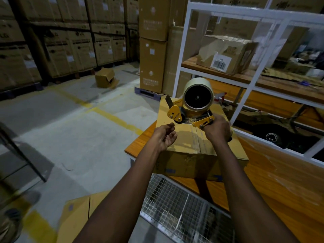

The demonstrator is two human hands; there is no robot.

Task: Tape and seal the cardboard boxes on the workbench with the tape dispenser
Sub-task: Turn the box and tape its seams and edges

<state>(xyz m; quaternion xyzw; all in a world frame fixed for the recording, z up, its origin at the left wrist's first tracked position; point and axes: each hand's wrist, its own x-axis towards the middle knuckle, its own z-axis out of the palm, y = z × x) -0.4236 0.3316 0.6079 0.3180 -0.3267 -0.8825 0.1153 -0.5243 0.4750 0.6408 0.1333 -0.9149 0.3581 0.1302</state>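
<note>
One cardboard box: closed, flaps down, on the near-left corner of the orange workbench; every place below is given from this box.
Tape strip: clear and shiny, laid along the middle seam of the box top, reaching the box's near edge.
Tape dispenser: yellow, at the far half of the box top, over the seam; whether it presses on the cardboard or sits just above it cannot be told.
Tape roll: pale, mounted upright on the dispenser, its dark hub facing the camera.
Right hand: above the right half of the box top, fingers curled tight round the dispenser's handle, back of the hand towards the camera.
Left hand: over the left edge of the box top, fingers loose and slightly bent, holding nothing; contact with the box cannot be told.
Wire mesh tray: just below the box's near face, in front of the bench edge.
White frame: rises just behind and to the right of the box, with wooden shelves.
Battered carton: on a shelf of the frame, above and behind the box, a barcode label on its front.
Flat cardboard: on the floor, nearer than the box and to its left.
Tall carton stack: on a pallet, beyond the box's far-left corner.
Small open carton: on the floor, well beyond the box to the left.
Stacked cartons: in rows, far behind and left of the box.
Yellow floor lines: painted on the concrete, left of the box.
</note>
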